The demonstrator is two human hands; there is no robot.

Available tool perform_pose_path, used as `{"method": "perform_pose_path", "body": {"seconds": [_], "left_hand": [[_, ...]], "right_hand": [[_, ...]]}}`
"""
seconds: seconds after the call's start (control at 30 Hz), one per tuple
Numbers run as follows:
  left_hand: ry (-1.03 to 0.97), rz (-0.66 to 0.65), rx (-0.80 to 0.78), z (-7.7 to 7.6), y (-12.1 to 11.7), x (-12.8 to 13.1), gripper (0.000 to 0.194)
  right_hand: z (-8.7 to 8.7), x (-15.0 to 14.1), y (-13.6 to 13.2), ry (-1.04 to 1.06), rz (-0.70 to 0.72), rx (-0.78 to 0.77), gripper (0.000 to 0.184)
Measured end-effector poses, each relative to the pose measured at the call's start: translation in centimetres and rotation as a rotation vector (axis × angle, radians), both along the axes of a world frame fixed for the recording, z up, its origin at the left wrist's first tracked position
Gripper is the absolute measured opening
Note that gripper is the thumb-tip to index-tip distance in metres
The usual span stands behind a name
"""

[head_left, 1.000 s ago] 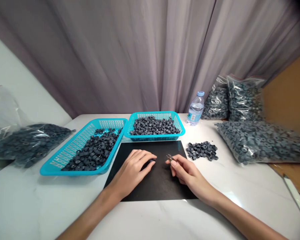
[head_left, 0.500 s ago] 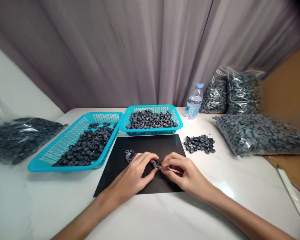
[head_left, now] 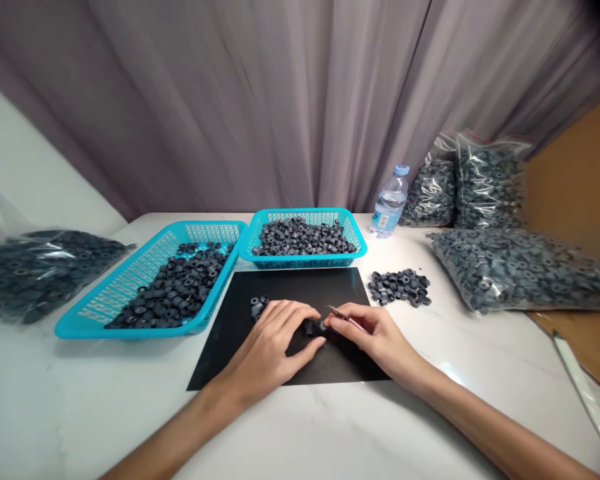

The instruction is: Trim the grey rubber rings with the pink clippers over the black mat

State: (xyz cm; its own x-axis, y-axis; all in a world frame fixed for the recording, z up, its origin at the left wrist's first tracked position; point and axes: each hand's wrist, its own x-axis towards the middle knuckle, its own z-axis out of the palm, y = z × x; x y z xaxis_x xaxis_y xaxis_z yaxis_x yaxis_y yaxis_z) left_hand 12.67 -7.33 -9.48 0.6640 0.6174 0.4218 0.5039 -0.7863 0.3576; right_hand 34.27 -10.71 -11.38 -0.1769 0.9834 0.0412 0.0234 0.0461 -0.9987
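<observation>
Over the black mat [head_left: 325,367], my left hand [head_left: 280,340] is open, its thumb and forefinger apart. A small dark grey cylindrical piece [head_left: 309,329] sits between those fingers on the mat. My right hand [head_left: 375,333] is closed on a slim pink-handled tool [head_left: 347,319] whose thin metal tip points up and left. By the right fingertips is a small grey ring-like bit [head_left: 323,325]; whether they pinch it I cannot make out. Several dark hollow pieces [head_left: 258,305] lie on the mat behind my left hand, partly hidden by it.
Two blue baskets [head_left: 80,325] [head_left: 304,261] hold many dark pieces. A loose pile [head_left: 400,287] lies right of the mat, with a water bottle [head_left: 390,203] behind. Filled plastic bags stand at right [head_left: 520,270] and left [head_left: 50,270]. A long white strip [head_left: 585,393] lies far right.
My left thumb and forefinger have parted from the cylindrical piece. My right hand has drawn slightly right, and the tool's tip has swung up, away from the piece.
</observation>
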Motion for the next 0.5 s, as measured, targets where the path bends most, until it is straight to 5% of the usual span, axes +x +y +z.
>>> {"method": "perform_pose_path", "body": {"seconds": [0.2, 0.5], "left_hand": [[-0.202, -0.038, 0.051, -0.1, -0.8, 0.6, 0.016], [-0.331, 0.01, -0.169, -0.1, -1.2, 1.0, 0.012]], "right_hand": [[0.5, 0.3, -0.3, 0.071, 0.024, -0.035, 0.03], [0.2, 0.4, -0.4, 0.139, -0.021, -0.046, 0.032]]}}
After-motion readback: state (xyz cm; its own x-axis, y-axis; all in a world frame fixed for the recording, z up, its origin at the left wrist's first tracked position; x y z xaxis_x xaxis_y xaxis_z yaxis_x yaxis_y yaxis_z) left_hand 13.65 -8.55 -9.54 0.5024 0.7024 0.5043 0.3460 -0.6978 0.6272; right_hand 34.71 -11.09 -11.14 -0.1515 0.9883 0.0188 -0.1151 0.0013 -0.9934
